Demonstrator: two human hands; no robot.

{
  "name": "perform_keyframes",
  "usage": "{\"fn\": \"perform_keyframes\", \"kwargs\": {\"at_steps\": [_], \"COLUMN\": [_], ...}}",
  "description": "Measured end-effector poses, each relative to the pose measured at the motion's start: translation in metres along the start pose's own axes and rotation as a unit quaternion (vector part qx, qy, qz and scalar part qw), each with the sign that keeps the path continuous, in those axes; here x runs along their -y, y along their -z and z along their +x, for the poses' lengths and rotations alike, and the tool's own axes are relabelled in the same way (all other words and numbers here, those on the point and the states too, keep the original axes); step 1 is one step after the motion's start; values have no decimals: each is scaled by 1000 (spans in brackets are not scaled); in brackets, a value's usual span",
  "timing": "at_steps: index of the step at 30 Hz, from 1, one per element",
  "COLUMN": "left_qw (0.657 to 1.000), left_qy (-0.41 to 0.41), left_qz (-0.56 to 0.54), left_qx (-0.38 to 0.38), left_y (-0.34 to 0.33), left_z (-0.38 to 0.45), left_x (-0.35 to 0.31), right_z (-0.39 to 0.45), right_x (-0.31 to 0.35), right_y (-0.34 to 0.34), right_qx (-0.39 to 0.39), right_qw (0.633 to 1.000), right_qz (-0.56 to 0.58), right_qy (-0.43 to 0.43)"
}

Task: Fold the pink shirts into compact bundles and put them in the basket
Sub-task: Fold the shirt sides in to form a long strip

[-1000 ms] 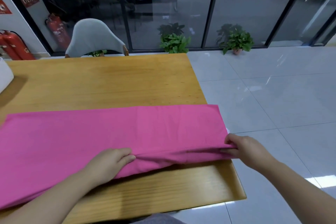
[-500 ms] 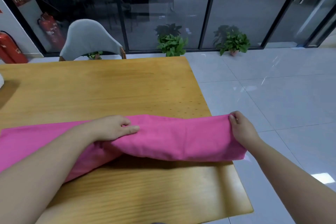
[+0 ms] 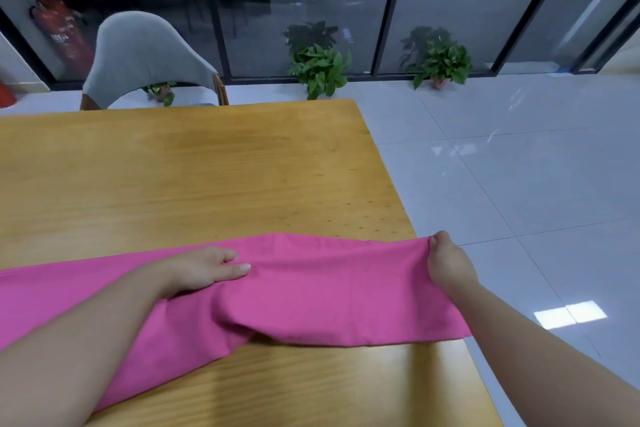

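A pink shirt [image 3: 311,291] lies across the near part of the wooden table [image 3: 194,177], folded lengthwise into a long band that runs off the left edge of view. My left hand [image 3: 204,269] grips the folded edge near the band's middle. My right hand [image 3: 448,265] pinches the shirt's far right corner at the table's right edge. The near fold sags a little above the wood between my hands. No basket is in view.
A grey chair [image 3: 138,59] stands behind the table's far edge. Potted plants [image 3: 320,68] sit on the tiled floor by the glass wall, another [image 3: 441,62] farther right. A red fire extinguisher [image 3: 65,35] is at the far left. The floor drops off right of the table.
Both hands lifted the shirt's near edge and carried it away from me over the far half, so the wide sheet became a narrow band. The view has tilted down slightly.
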State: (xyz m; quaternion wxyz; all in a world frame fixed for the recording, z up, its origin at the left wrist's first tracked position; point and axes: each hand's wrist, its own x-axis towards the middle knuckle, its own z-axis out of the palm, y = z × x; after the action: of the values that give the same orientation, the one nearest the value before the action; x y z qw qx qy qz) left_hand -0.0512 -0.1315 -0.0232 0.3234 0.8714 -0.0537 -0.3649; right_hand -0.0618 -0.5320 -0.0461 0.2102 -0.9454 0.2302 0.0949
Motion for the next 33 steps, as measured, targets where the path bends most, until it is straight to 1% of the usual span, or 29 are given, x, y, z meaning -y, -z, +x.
{"fn": "perform_keyframes", "kwargs": {"at_steps": [3, 6, 9, 10, 11, 12, 13, 15, 16, 18, 20, 21, 22, 24, 25, 28, 30, 33], "left_qw": [998, 990, 977, 974, 973, 972, 972, 973, 973, 971, 968, 966, 964, 960, 957, 955, 955, 960], "left_qy": [-7, 9, 13, 13, 13, 14, 15, 20, 26, 46, 72, 87, 96, 103, 103, 96, 90, 92], "left_qz": [42, 29, 16, 7, -3, -13, -19, -27, -27, -21, -15, -14, -13, -15, -18, -28, -23, 1], "left_qx": [-46, -141, -212, -225, -232, -235, -234, -230, -229, -233, -240, -242, -247, -262, -270, -280, -282, -266], "left_y": [-5, -13, -19, -19, -19, -18, -17, -15, -14, -14, -14, -14, -14, -14, -14, -10, -5, 2], "left_z": [12, 17, 9, 5, 0, -6, -13, -27, -34, -52, -70, -80, -90, -108, -116, -133, -142, -153], "left_x": [5, 13, 20, 23, 27, 31, 37, 50, 57, 74, 92, 100, 110, 130, 140, 167, 181, 199], "right_z": [4, 4, 2, 1, 0, -2, -7, -25, -38, -69, -96, -107, -117, -127, -129, -131, -134, -146], "right_x": [1, 4, 9, 12, 14, 19, 28, 51, 64, 92, 112, 121, 128, 139, 142, 161, 182, 218], "right_y": [-8, -12, -13, -13, -16, -20, -26, -37, -45, -63, -81, -88, -94, -98, -98, -98, -101, -111], "right_qx": [15, 19, 4, -21, -72, -129, -155, -168, -149, -77, -14, 15, 47, 106, 111, 76, 66, 70], "right_qw": [999, 998, 996, 994, 989, 976, 964, 938, 923, 893, 855, 843, 840, 855, 863, 873, 873, 862], "right_qz": [-22, -36, -65, -96, -132, -160, -163, -144, -135, -105, -101, -103, -104, -113, -120, -168, -205, -193], "right_qy": [-21, -42, -54, -38, 5, 71, 139, 268, 327, 431, 509, 528, 530, 495, 478, 451, 437, 464]}}
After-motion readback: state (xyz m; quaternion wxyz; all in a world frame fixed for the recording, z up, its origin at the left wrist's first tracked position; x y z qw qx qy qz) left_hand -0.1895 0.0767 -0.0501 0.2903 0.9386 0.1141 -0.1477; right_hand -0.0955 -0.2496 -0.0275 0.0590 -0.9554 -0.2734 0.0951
